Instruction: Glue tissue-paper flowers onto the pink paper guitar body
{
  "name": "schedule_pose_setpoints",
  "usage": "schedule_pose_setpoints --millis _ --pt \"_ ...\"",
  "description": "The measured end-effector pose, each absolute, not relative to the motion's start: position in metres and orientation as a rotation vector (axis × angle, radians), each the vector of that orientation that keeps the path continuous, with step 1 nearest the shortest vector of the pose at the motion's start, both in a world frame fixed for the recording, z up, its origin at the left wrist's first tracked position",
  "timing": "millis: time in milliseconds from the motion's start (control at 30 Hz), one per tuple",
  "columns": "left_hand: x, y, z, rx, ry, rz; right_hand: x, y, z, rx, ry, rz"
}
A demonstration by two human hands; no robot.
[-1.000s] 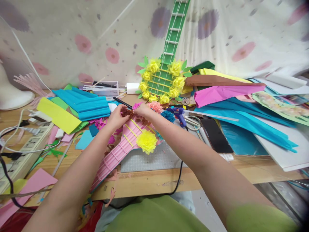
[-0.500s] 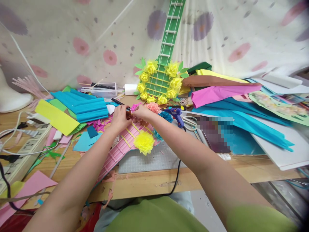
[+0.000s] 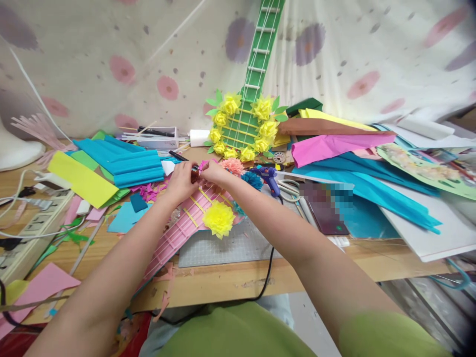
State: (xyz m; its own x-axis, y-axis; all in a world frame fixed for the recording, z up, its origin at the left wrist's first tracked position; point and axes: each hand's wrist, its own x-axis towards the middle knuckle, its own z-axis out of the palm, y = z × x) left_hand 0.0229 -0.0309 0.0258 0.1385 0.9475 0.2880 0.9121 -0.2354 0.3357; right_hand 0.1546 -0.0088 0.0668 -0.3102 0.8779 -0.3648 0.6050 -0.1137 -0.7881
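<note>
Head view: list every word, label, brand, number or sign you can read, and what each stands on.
No text can be read.
Glue gun: any marking is too small.
Dial: marks too small.
Phone: screen partly pixelated, nothing legible.
Mat: grid lines show, no legible numbers.

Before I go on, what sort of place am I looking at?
Most likely a paper-craft workbench: there's a glue gun, a gridded cutting mat partly under the pink guitar, and blue paper in a folded pile.
</note>
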Motion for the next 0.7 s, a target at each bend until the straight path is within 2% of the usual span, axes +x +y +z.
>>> schedule_pose_setpoints --millis 300,567,700 --pt "0.008 -0.030 0.024 2.304 1.819 0.735 0.153 -0.003 0.057 -1.609 -1.730 1.485" --pt "-0.006 -0.034 0.045 1.815 1.900 1.172 0.199 -0.011 0.075 -1.294 -1.796 1.108" --pt "-0.007 -0.036 0.052 1.671 1.960 1.309 0.242 -0.027 0.081 -1.291 -1.852 0.956"
